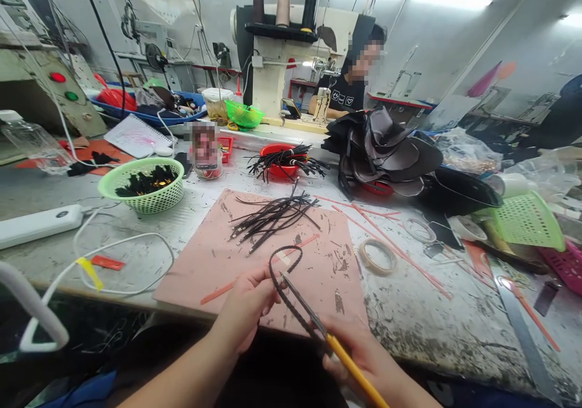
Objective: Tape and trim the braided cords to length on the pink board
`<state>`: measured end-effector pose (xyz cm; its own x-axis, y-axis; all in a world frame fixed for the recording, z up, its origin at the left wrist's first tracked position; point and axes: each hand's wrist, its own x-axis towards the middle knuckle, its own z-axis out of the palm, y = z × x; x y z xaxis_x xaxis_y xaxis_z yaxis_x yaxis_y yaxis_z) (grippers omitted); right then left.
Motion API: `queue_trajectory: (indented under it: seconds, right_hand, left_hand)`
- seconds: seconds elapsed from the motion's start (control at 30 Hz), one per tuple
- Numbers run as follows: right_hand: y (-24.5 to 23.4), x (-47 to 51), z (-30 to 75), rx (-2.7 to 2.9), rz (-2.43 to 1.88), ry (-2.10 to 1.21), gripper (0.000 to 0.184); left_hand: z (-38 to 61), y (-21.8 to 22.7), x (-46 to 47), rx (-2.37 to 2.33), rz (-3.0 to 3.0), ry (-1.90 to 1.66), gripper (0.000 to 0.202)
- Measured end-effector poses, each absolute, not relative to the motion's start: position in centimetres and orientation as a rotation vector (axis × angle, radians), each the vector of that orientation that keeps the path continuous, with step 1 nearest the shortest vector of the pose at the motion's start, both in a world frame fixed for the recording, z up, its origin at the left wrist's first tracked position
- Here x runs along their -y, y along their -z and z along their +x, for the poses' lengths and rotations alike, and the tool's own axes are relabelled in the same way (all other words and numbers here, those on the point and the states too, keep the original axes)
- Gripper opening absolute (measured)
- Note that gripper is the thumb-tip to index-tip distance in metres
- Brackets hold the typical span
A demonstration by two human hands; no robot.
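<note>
Two hands work above the middle of the counter's near edge (436, 338): the left hand (243, 308) pinches one looped black braided cord (286, 248) between thumb and fingers, while the right hand (361, 346) is curled around one tool with a yellow handle (339, 348), its narrow metal end reaching to the left fingertips beside the cord. Whether the right fingers also grip the cord's lower end cannot be told. The loop hangs over one pink mat (204, 256), which lies along that near edge; on it rest one heap of similar cords (277, 214), too tangled to count, and one orange strip (218, 293) running partly behind the left hand. Beyond the mat stands one red bowl (282, 171) bearing another bundle of cords. Just beside the mat's right edge lies one tape roll (377, 270). One metal ruler (522, 329) points toward the counter's near right corner. Three green baskets show: one at left holding black pieces (157, 200), one at the far edge (245, 116), one at right (530, 220). Past the far edge, one sewing machine (268, 80) carries three thread spools (282, 6), and one person in a black shirt (341, 93) sits behind it.
</note>
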<state>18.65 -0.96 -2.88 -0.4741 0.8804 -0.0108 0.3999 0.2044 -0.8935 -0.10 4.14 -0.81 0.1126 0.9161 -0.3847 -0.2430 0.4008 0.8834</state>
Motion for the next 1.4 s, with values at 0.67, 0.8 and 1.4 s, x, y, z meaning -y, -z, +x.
queue_trajectory:
  seconds: [0.67,0.8,1.4]
  right_hand:
    - [0.6,-6.9,24.7,1.59,-2.268,-0.486,0.064]
    - [2.2,-4.2,30.4,1.254,-2.851,-0.37,0.074]
    - [1.2,-8.3,11.5,1.429,-1.051,-1.466,0.05]
  left_hand:
    - [-5.0,0.6,-8.4,-1.243,0.521,-1.236,0.013]
    - [-5.9,0.5,-8.0,-1.286,0.487,-1.217,0.012]
    - [-5.2,1.3,-3.3,-1.206,1.025,-1.061,0.027]
